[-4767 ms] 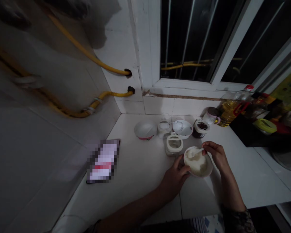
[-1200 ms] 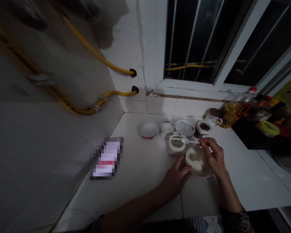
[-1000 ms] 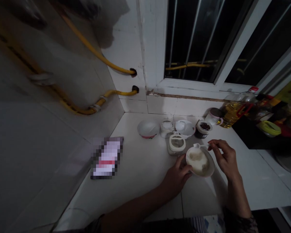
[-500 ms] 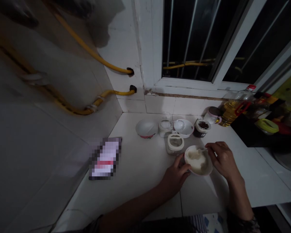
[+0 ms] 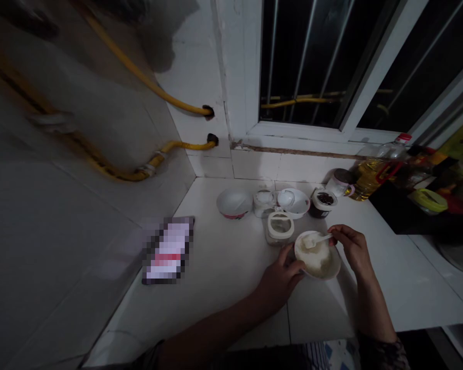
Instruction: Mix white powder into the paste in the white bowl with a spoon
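A small white bowl (image 5: 330,267) of pale, lumpy food sits on the white counter (image 5: 224,267). My left hand (image 5: 281,277) grips the bowl's near-left rim. My right hand (image 5: 349,246) pinches the handle of a small white spoon (image 5: 317,240), whose bowl end rests in the food at the far side. An open clear jar with a cream rim (image 5: 280,227) stands just behind the bowl.
Along the back stand a white bowl with a red band (image 5: 234,202), a small jar (image 5: 263,199), a white dish with a lid in it (image 5: 295,202), a dark-filled jar (image 5: 323,201), a cup (image 5: 339,182) and an oil bottle (image 5: 374,167). A packet (image 5: 167,250) lies left.
My right hand carried the spoon from the open jar back over the bowl and now has it in the food again. My left hand has stayed on the bowl's rim.
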Demonstrator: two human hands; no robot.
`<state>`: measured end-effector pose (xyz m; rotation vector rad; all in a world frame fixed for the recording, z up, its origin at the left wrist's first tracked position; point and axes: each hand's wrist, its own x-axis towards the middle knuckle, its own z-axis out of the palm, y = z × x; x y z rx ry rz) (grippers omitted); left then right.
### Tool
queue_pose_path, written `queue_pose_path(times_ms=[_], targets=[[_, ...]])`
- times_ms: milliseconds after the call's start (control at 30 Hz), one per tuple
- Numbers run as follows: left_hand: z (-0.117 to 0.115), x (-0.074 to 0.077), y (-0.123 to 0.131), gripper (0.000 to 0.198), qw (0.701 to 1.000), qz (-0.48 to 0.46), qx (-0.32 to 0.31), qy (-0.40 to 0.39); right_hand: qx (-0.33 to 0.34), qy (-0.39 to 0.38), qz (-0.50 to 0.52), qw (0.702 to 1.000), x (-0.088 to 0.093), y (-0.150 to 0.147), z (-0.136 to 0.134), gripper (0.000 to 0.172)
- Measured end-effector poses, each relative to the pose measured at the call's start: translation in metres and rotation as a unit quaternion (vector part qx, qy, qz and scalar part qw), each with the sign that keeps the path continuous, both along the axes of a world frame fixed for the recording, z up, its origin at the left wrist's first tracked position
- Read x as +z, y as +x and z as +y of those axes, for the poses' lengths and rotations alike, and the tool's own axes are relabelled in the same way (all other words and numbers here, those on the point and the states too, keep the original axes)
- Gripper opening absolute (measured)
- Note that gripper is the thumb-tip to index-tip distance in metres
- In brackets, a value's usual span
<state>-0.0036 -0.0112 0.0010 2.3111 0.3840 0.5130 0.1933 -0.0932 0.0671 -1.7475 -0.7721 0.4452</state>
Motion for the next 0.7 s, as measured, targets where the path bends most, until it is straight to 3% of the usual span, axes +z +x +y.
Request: queue_pose_path(times_ms=[200, 700], targets=[[0.0007, 0.0043, -0.0013, 0.021, 1.000, -0.004, -0.006, 0.002, -0.015, 0.034, 0.053, 0.998, -0.0027, 0.0029, 0.0000, 0.017], [0.0001, -0.0011, -0.0004, 0.020, 1.000, -0.008, -0.002, 0.003, -0.014, 0.022, 0.067, 0.997, -0.0029, -0.0005, 0.0026, 0.016]])
